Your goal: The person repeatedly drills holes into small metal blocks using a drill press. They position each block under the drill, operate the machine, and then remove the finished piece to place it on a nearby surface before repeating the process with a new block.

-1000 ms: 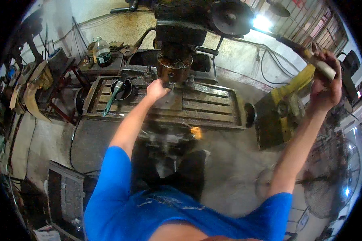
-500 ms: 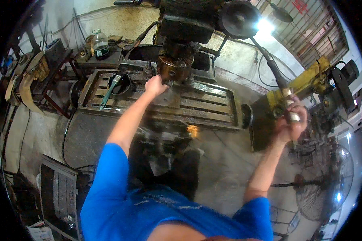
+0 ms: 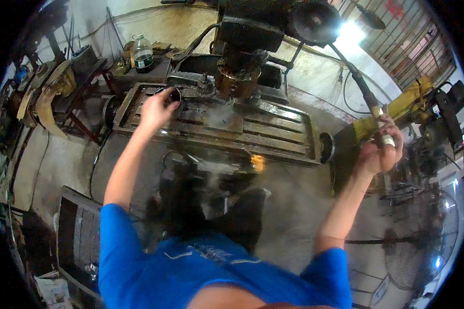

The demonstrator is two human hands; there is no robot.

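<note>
My left hand [image 3: 159, 109] reaches over the black pot [image 3: 176, 95] on the milling machine's slotted table [image 3: 278, 135]. Its thumb and forefinger stand apart, with dark pot showing between them; the other fingers are partly hidden. No brush shows now; the hand and forearm cover the spot where it lay. Out to the right, my right hand [image 3: 381, 152] is wrapped round the pale grip of a long lever handle [image 3: 365, 94]. Over the table's middle hangs the round, brown, oily cutter head [image 3: 237, 80], with haze below it.
A clear bottle [image 3: 143, 54] of dark liquid stands on the back-left bench. A table handwheel [image 3: 327, 148] sticks out at the right end. Yellow machinery [image 3: 407, 105] and a large caged fan [image 3: 423, 239] are on the right; a dark metal rack [image 3: 80, 232] stands lower left.
My left hand has left the cutter head and moved left to the pot, covering where the green-handled brush lay. My right hand keeps its hold on the lever. The whole view has shifted slightly.
</note>
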